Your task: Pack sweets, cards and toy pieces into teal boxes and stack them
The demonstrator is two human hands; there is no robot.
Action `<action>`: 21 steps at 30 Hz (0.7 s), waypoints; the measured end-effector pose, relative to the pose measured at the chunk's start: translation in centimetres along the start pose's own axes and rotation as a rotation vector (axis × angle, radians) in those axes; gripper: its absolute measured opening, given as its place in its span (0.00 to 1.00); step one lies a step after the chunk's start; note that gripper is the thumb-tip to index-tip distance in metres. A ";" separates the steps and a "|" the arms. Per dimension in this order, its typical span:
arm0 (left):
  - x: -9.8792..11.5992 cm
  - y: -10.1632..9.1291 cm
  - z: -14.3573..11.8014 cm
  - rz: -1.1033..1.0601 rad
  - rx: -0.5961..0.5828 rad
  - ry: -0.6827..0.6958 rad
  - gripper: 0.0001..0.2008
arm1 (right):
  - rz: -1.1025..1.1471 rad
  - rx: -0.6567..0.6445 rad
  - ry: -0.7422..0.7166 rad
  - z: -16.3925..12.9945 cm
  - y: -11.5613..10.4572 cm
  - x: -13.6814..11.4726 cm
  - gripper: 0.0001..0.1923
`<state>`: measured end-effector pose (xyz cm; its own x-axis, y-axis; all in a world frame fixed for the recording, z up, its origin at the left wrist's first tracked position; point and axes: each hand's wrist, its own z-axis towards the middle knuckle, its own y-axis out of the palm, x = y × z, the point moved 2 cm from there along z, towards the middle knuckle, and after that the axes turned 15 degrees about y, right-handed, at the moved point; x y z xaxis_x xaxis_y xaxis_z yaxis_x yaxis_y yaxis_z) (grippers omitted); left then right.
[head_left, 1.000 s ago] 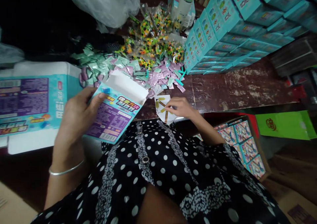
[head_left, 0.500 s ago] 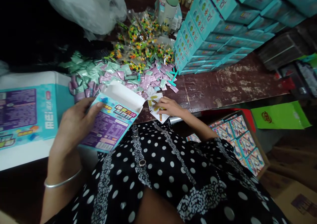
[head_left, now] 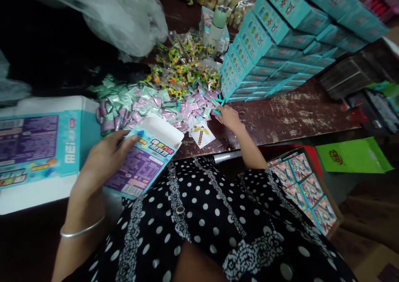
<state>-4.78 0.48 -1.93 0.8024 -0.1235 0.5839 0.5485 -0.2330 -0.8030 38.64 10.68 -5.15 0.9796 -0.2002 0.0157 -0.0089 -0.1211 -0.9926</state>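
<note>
My left hand (head_left: pixel 104 161) is closed on the edge of a teal and purple carton (head_left: pixel 140 165), thumb across its printed face. The carton tilts, its white top flap standing open. My right hand (head_left: pixel 230 118) reaches down to small teal plastic sticks (head_left: pixel 220 100) at the right end of the packets. Its fingers are bunched together; whether a stick is between them is hidden. White cards (head_left: pixel 202 134) with a yellow and black pickaxe picture lie on the table, left of that hand. Behind them spreads a pile of mint and lilac sachets (head_left: pixel 149 105).
Clear bags of coloured bits (head_left: pixel 187 68) and a bottle (head_left: pixel 215 33) stand behind the sachets. Stacked teal boxes (head_left: pixel 264 57) rise at right. A large open carton (head_left: pixel 67 145) lies at left. A carton of printed boxes (head_left: pixel 307 182) and a green bag (head_left: pixel 352 155) sit lower right.
My right hand has left the pickaxe cards and moved right and away from me to the teal sticks. The left hand still holds the carton. The view has shifted slightly.
</note>
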 end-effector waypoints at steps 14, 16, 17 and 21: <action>-1.8 0.4 -0.4 -0.005 0.026 -0.005 0.38 | 1.035 0.030 0.070 1.4 -0.1 1.2 0.18; -1.8 0.2 -0.5 -0.043 0.117 0.037 0.34 | 1.156 0.010 0.088 1.0 -0.1 1.6 0.28; -1.7 0.1 -0.7 -0.090 0.185 0.074 0.32 | 1.201 -0.025 0.100 0.8 0.1 1.8 0.31; -1.0 -1.0 -2.3 -0.406 0.462 0.356 0.22 | 1.140 -0.122 0.165 0.0 0.7 2.8 0.33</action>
<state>-6.64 -1.35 -1.48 0.4307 -0.4399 0.7880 0.8950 0.0958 -0.4356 41.41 10.06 -5.81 0.3530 -0.3769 -0.8564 -0.8981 0.1201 -0.4231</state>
